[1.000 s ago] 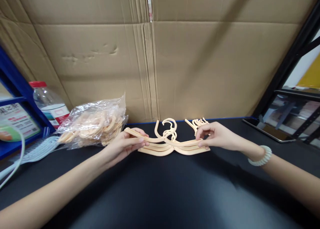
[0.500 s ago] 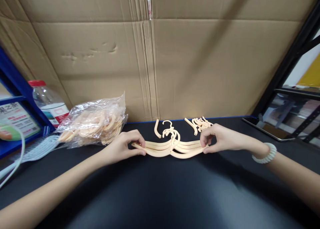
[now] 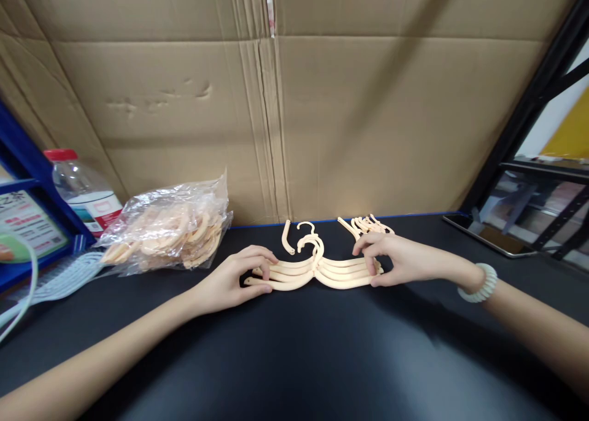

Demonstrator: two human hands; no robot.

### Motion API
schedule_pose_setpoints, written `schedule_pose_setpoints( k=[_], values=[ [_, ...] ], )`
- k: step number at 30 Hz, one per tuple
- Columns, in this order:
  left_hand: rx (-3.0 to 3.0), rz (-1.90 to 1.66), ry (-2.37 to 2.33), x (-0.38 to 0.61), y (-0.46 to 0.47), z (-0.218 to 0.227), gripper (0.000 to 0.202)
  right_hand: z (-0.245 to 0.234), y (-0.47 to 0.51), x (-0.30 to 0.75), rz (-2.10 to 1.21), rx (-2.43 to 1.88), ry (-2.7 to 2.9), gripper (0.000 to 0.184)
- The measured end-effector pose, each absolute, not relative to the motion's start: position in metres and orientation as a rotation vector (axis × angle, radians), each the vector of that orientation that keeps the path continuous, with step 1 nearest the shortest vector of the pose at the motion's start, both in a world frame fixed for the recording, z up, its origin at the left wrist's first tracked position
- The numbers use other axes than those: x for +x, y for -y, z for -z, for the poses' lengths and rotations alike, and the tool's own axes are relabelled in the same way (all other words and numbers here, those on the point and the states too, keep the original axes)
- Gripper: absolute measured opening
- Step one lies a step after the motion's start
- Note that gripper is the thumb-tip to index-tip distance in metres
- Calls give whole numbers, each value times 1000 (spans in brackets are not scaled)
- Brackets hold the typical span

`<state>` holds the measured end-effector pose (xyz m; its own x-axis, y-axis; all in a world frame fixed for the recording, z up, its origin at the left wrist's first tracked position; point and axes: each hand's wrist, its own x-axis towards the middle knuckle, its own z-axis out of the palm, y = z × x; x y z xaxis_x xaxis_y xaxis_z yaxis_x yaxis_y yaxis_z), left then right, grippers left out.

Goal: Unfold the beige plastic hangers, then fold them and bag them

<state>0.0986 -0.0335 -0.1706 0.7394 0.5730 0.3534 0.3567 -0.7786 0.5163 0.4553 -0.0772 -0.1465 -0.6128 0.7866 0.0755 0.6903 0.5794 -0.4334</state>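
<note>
Several cream plastic clothes hangers [image 3: 294,280] lie close together on the black table, their arms spread left and right. Their hooks [image 3: 313,243] overlap at the middle and point away from me. My left hand [image 3: 239,278] spans the left ends, thumb on the near side and fingers on the far side. At the right ends, my right hand [image 3: 389,258] holds the hangers the same way, its index finger raised a little. Behind the hangers lie a single short curved cream piece [image 3: 288,237] and a small pile of similar cream pieces [image 3: 368,224], partly hidden by my right hand.
A clear plastic bag [image 3: 168,224] full of cream hanger parts sits at the left. Beside it are a red-capped bottle [image 3: 85,191], a pale blue hairbrush [image 3: 64,280] and a blue rack [image 3: 27,181]. Cardboard [image 3: 368,114] stands behind the table; a flat tray-like object [image 3: 483,237] lies right.
The hangers have drawn into neater line, with their hooks now closer together. Both hands have loosened from a tight pinch to a wider hold across the ends. The view has shifted slightly.
</note>
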Motion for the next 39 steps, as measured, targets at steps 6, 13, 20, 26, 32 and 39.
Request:
schedule_pose_setpoints(
  k=[6,13,20,26,32,39],
  values=[
    [2503,-665,-713,101,38,171,12,146,77,457,-547,-1192,2590,13],
    [2534,-692,-714,103,37,172,11,145,76,457,-520,-1198,2601,10],
    [2555,-685,-697,102,39,173,7,148,72,462,-516,-1197,2606,8],
    [2558,-660,-674,101,41,172,5,148,72,463,-487,-1199,2629,8],
    [2574,-659,-669,102,42,173,4,148,73,464,-438,-1193,2642,9],
    [2586,-656,-630,102,41,173,17,149,72,466,-393,-1177,2659,9]
  ],
)
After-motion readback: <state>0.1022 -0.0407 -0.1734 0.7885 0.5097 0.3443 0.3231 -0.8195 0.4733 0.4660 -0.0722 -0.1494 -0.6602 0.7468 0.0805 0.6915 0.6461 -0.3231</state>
